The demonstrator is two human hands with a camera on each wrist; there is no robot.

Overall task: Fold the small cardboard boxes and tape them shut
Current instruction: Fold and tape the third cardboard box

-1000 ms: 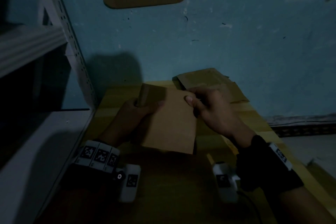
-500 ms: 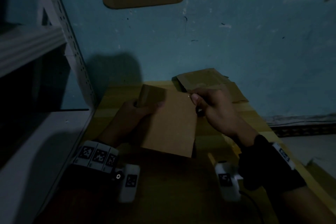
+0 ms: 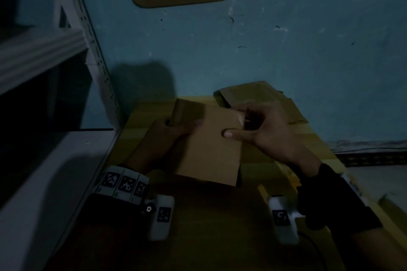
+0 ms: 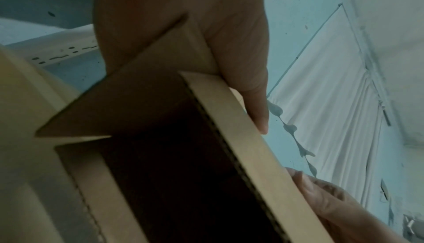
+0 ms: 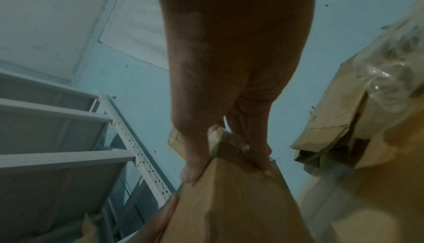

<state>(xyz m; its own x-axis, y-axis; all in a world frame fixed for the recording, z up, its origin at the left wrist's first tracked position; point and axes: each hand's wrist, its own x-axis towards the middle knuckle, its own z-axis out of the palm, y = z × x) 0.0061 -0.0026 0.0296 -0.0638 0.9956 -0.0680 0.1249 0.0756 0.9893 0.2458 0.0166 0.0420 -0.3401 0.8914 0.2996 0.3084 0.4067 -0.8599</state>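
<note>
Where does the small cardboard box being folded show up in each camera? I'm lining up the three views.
Head: the cardboard box sits mid-frame, held between left hand and right hand.
Left wrist: it fills the centre and bottom, open inside facing the camera.
Right wrist: bottom centre, under the thumb and fingers.
Shared landmark: the perforated white shelf upright.

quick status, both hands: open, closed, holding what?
Left hand: closed, gripping the left side of the cardboard box.
Right hand: closed, pinching the box's upper right corner, thumb on its top face.
</note>
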